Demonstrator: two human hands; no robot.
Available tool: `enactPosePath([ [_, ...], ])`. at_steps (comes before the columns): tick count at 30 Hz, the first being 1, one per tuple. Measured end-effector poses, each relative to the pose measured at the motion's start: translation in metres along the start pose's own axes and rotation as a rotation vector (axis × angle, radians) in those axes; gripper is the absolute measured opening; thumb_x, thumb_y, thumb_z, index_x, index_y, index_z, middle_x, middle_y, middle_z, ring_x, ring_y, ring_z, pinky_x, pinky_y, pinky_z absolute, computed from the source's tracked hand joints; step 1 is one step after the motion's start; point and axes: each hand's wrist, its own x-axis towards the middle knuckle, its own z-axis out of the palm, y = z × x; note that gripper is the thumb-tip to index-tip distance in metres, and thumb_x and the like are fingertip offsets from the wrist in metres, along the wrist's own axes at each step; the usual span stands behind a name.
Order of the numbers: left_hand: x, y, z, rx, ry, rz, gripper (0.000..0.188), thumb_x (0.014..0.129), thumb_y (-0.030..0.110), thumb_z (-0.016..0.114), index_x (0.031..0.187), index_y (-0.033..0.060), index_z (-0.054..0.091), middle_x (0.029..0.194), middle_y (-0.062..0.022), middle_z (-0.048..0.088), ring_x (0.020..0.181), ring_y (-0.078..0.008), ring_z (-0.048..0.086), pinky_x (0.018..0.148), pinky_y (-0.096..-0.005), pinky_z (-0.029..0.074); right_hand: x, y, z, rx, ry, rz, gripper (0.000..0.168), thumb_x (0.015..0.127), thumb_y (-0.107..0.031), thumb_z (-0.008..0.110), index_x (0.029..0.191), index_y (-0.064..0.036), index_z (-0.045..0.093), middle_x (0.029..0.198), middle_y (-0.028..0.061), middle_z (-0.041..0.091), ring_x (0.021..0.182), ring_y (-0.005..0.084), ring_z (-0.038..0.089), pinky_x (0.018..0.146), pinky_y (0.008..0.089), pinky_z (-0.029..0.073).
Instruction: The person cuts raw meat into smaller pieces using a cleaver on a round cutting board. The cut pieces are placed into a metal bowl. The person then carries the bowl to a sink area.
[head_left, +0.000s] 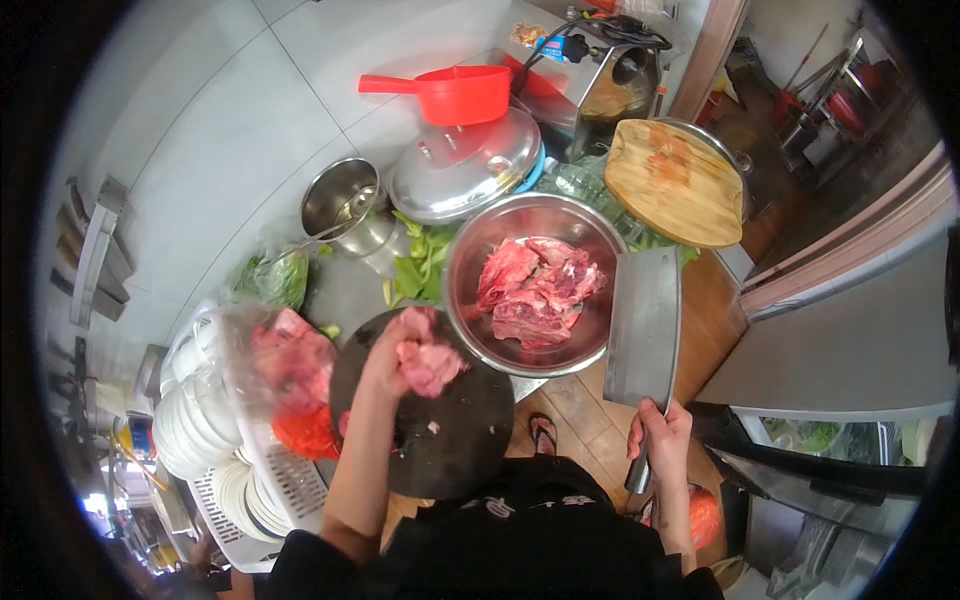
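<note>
My left hand grips a piece of raw meat, slightly blurred, above a dark round chopping board. Small meat scraps lie on the board. In my right hand is the handle of a broad steel cleaver, its blade pointing away from me beside a stainless steel bowl. Several chunks of red raw meat lie in that bowl. Left of the board, a clear plastic bag holds more raw meat, with a red bag beneath it.
A white plastic rack with stacked plates stands at left. Behind the bowl are a lidded pot, a red dipper, a metal pot and leafy greens. A wooden cutting board lies back right. Knives hang on the wall.
</note>
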Motion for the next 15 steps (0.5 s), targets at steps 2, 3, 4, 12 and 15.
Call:
enactPosePath([
  [2, 0.026, 0.007, 0.019, -0.152, -0.205, 0.039, 0.032, 0.087, 0.012, 0.047, 0.118, 0.0032, 0.047, 0.109, -0.0094, 0.056, 0.094, -0.0226, 0.057, 0.085, -0.0394, 0.050, -0.002, -0.003, -0.002, -0.028, 0.010, -0.004, 0.021, 0.092, -0.016, 0.052, 0.077, -0.002, 0.049, 0.051, 0.0058, 0.048, 0.034, 0.0128, 0.045, 0.034, 0.0248, 0.038],
  [3, 0.031, 0.013, 0.057, -0.079, -0.214, 0.087, 0.035, 0.090, 0.018, 0.047, 0.122, 0.0039, 0.046, 0.113, -0.0087, 0.054, 0.100, -0.0235, 0.055, 0.088, -0.0398, 0.048, -0.001, -0.003, -0.004, -0.016, 0.013, -0.004, 0.021, 0.092, -0.016, 0.052, 0.076, -0.002, 0.049, 0.051, 0.0057, 0.048, 0.034, 0.0128, 0.045, 0.034, 0.0247, 0.038],
  [4, 0.035, 0.019, 0.094, -0.013, -0.216, 0.133, 0.039, 0.092, 0.025, 0.047, 0.125, 0.0046, 0.044, 0.118, -0.0080, 0.053, 0.106, -0.0243, 0.054, 0.091, -0.0401, 0.047, -0.001, -0.004, -0.006, -0.009, 0.015, -0.003, 0.021, 0.092, -0.016, 0.052, 0.076, -0.002, 0.049, 0.051, 0.0056, 0.048, 0.034, 0.0127, 0.045, 0.034, 0.0247, 0.038],
  [12, 0.045, -0.032, 0.147, 1.971, -0.236, 0.474, 0.080, 0.069, 0.027, 0.074, 0.132, -0.0023, 0.035, 0.132, -0.0191, 0.039, 0.120, -0.0343, 0.041, 0.097, -0.0436, 0.040, -0.004, 0.004, -0.021, 0.009, -0.014, 0.000, 0.020, 0.093, -0.014, 0.051, 0.077, -0.003, 0.050, 0.053, 0.0042, 0.049, 0.038, 0.0115, 0.046, 0.037, 0.0245, 0.037],
  [15, 0.048, -0.042, 0.153, 2.219, -0.213, 0.435, 0.077, 0.065, 0.032, 0.076, 0.123, -0.0057, 0.042, 0.130, -0.0200, 0.040, 0.118, -0.0331, 0.043, 0.095, -0.0429, 0.041, -0.002, 0.009, -0.028, 0.028, -0.012, 0.028, 0.019, 0.093, -0.014, 0.051, 0.078, -0.002, 0.050, 0.053, 0.0041, 0.049, 0.038, 0.0113, 0.045, 0.036, 0.0244, 0.037],
])
